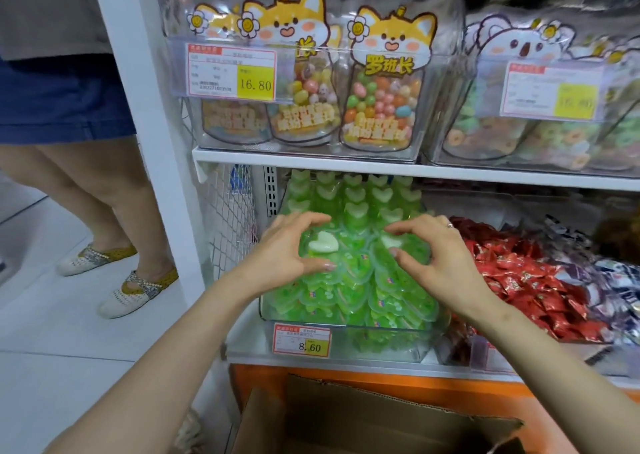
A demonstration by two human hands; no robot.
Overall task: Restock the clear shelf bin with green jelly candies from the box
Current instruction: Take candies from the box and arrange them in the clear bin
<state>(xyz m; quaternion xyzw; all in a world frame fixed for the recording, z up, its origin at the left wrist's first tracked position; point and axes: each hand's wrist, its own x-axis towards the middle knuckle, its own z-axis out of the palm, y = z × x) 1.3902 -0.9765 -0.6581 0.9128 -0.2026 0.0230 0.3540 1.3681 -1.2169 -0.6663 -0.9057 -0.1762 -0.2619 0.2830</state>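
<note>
- Head view, hands: our left hand [291, 245] and right hand [436, 249] arch over the heap. On each, the fingers and thumb curl round one of the topmost green jelly candies [346, 280], and neither hand lies flat.
- Head view, bin: the candies rise above the front wall of the clear shelf bin [391, 346]. We judge that a careless release or added load could send cups sliding over that wall.
- Head view, surroundings: the box [363, 419] stands open below the shelf. The red packets [536, 280] lie just beside the bin, so strays could mix in.
</note>
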